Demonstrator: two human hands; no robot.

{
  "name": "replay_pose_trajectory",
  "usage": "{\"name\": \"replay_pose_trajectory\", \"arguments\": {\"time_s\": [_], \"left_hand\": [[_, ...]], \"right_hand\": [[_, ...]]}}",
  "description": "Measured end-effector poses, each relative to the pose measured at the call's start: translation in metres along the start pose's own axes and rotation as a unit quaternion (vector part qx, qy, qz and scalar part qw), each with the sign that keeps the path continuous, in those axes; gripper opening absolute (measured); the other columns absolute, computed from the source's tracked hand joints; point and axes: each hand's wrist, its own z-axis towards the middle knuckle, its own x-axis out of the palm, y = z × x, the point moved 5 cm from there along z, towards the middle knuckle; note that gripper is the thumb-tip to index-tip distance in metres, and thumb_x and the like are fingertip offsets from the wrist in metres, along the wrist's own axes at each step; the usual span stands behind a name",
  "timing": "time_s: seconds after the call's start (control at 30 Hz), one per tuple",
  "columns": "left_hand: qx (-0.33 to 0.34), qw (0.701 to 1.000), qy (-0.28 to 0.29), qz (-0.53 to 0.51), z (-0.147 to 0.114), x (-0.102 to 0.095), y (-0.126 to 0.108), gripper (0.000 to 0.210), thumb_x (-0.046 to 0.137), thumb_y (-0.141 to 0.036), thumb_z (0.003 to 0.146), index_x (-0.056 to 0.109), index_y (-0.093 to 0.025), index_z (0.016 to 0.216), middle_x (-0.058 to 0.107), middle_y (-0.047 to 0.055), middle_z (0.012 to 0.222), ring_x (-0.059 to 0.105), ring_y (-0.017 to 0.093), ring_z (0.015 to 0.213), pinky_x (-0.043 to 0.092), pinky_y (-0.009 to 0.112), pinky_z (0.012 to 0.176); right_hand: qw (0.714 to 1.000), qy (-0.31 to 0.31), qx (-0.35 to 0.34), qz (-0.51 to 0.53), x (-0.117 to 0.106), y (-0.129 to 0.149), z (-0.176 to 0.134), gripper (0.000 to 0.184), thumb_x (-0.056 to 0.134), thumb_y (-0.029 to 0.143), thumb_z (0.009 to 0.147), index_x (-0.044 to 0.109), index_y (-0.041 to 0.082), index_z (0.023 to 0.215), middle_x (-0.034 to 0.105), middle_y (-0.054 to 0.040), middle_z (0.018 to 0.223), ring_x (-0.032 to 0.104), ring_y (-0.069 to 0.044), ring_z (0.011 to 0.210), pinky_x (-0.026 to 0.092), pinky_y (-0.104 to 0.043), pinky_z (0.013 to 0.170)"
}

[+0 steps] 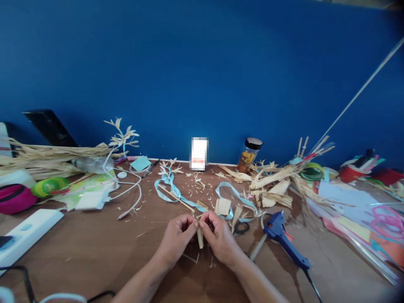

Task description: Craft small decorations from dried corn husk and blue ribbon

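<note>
Between my hands is a small strip of dried husk point(200, 239), pale and narrow, hanging down toward the table. My left hand point(179, 235) pinches its top between thumb and fingers. Right beside it, my right hand point(217, 235) pinches the same end, the two thumbs almost touching. Just beyond lie a light blue ribbon point(174, 191) tied round a husk flower point(170, 167), and a square piece of husk point(222, 206). Black-handled scissors point(241, 228) rest partly hidden by my right hand. Small husk scraps are scattered around.
A blue glue gun point(285, 240) lies at the right. Farther back stand a jar point(248, 155), a lit phone point(198, 153) and piled dried husks point(274, 181). On the left are a white charger point(91, 200) with cable, a power strip point(31, 235) and a husk flower stem point(123, 136).
</note>
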Motion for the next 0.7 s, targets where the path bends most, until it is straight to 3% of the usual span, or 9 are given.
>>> {"name": "replay_pose_trajectory", "arguments": {"time_s": [0.7], "left_hand": [[-0.061, 0.99, -0.001, -0.126, 0.0001, 0.0038, 0.0058, 0.026, 0.064, -0.035, 0.068, 0.05, -0.015, 0.058, 0.046, -0.006, 0.047, 0.039, 0.006, 0.044, 0.031, 0.018, 0.046]], "right_hand": [[1.0, -0.003, -0.026, -0.017, 0.0014, 0.0075, -0.0019, 0.013, 0.043, 0.024, 0.085, 0.049, 0.018, 0.074, 0.05, 0.0013, 0.068, 0.045, -0.012, 0.063, 0.037, -0.022, 0.06]]}}
